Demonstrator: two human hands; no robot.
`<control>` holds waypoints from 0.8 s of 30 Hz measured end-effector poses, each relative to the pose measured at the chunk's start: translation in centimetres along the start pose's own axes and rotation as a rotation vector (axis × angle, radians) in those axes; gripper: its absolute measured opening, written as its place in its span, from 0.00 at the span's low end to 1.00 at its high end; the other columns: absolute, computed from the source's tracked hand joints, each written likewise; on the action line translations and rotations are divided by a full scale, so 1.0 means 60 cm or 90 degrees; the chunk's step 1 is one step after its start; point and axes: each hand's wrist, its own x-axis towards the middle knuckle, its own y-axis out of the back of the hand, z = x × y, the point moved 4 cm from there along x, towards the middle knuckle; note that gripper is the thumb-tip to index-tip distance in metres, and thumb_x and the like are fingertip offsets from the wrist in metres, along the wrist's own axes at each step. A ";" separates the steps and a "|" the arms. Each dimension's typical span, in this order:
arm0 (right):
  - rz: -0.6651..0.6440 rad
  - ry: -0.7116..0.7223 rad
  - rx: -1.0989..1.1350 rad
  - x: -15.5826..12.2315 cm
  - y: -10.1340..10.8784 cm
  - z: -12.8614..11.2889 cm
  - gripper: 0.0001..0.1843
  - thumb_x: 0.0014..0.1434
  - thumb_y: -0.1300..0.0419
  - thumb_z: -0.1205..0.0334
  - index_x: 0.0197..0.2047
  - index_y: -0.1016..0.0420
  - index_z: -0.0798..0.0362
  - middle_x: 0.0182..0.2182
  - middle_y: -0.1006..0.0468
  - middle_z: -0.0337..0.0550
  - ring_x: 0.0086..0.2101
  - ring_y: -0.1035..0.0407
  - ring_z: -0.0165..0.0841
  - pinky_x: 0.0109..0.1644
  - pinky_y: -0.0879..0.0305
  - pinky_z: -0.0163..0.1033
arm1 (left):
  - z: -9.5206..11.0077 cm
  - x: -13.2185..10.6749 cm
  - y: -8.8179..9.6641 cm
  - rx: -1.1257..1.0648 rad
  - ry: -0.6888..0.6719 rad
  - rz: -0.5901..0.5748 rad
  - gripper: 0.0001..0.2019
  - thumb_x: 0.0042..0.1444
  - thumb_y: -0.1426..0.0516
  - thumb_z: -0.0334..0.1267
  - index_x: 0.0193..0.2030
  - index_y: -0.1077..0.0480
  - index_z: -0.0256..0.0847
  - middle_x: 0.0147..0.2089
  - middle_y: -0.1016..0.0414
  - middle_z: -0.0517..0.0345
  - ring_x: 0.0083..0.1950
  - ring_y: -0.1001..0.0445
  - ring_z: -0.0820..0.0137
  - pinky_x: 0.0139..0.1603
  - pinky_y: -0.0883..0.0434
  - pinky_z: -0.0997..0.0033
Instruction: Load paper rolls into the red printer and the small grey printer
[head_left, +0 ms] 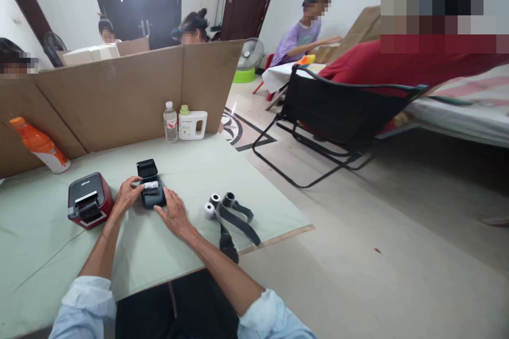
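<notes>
The left hand (128,195) has fingertips at the white roll (151,185) in the black device (152,201) (lid (147,168) up), the right hand (175,213) touches its right side, a red device (89,198) stands left, and rolls (217,204) sit right.

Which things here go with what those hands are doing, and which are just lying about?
Seemingly in use:
- small black machine, lid open, right hand against it
- white piece inside, at the left hand
- perhaps the loose rolls

Seemingly lying about:
- red-and-black machine
- orange bottle
- clear bottle
- white jug
</notes>
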 end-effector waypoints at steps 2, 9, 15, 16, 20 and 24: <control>0.008 0.000 0.008 0.000 0.000 0.000 0.38 0.63 0.36 0.59 0.74 0.39 0.58 0.64 0.28 0.62 0.61 0.32 0.51 0.66 0.34 0.57 | 0.007 0.000 0.000 0.026 -0.030 -0.014 0.18 0.51 0.37 0.45 0.48 0.20 0.40 0.49 0.19 0.51 0.39 0.22 0.65 0.44 0.23 0.64; 0.008 0.014 0.022 0.001 0.004 -0.002 0.38 0.64 0.37 0.59 0.74 0.39 0.56 0.63 0.28 0.61 0.61 0.32 0.50 0.64 0.33 0.57 | 0.022 -0.012 -0.007 0.103 -0.088 -0.079 0.18 0.55 0.36 0.50 0.46 0.16 0.43 0.56 0.21 0.46 0.57 0.22 0.53 0.64 0.27 0.50; 0.005 0.014 0.034 0.002 0.005 0.000 0.39 0.63 0.37 0.59 0.74 0.40 0.57 0.63 0.28 0.62 0.61 0.32 0.51 0.65 0.34 0.58 | 0.029 -0.033 0.001 0.206 -0.164 -0.163 0.29 0.48 0.29 0.54 0.56 0.19 0.45 0.70 0.31 0.43 0.66 0.28 0.46 0.68 0.29 0.46; 0.005 0.011 0.035 0.002 0.006 0.000 0.38 0.63 0.37 0.59 0.74 0.40 0.57 0.63 0.27 0.62 0.61 0.32 0.51 0.65 0.34 0.58 | 0.030 -0.033 0.003 0.217 -0.172 -0.162 0.27 0.50 0.30 0.53 0.55 0.19 0.45 0.69 0.31 0.43 0.66 0.27 0.47 0.67 0.29 0.46; -0.002 0.005 0.035 0.004 0.007 -0.003 0.38 0.63 0.37 0.60 0.74 0.40 0.56 0.64 0.28 0.61 0.62 0.32 0.51 0.65 0.34 0.58 | 0.036 -0.026 0.004 0.252 -0.195 -0.113 0.16 0.59 0.36 0.48 0.49 0.18 0.44 0.61 0.25 0.46 0.59 0.23 0.54 0.64 0.27 0.51; -0.011 -0.006 0.038 0.008 0.010 -0.007 0.39 0.63 0.36 0.60 0.74 0.40 0.56 0.64 0.28 0.61 0.62 0.33 0.51 0.66 0.35 0.58 | 0.047 -0.013 -0.003 0.284 -0.203 -0.066 0.11 0.60 0.40 0.42 0.44 0.18 0.43 0.51 0.22 0.48 0.52 0.22 0.59 0.59 0.25 0.56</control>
